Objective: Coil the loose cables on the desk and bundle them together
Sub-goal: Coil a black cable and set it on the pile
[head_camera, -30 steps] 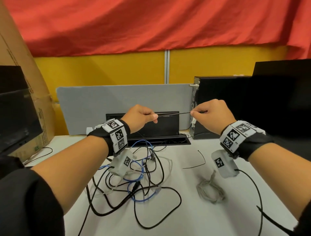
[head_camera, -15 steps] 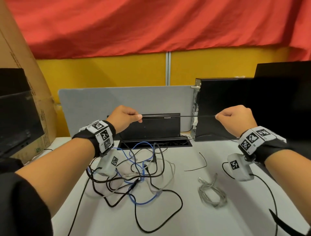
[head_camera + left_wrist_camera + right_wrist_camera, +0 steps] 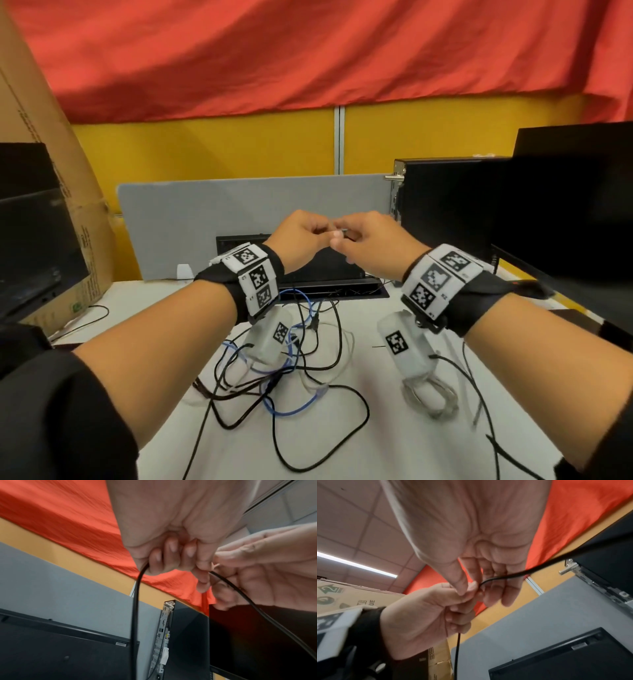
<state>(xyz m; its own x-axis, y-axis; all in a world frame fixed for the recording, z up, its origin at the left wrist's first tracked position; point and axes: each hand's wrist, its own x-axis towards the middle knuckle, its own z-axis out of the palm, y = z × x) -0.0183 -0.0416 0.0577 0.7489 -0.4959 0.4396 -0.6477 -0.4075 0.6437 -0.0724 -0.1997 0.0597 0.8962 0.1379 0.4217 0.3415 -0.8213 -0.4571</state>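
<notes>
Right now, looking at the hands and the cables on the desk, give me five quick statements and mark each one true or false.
1. Both hands are raised and meet above the desk. True.
2. The left hand grips a black cable. True.
3. The right hand lies flat on the desk. False: it is raised, pinching the black cable beside the left hand.
4. A grey coil lies on the desk right of the tangle. True.
5. The tangle holds only black cables. False: a blue cable runs through it.
</notes>
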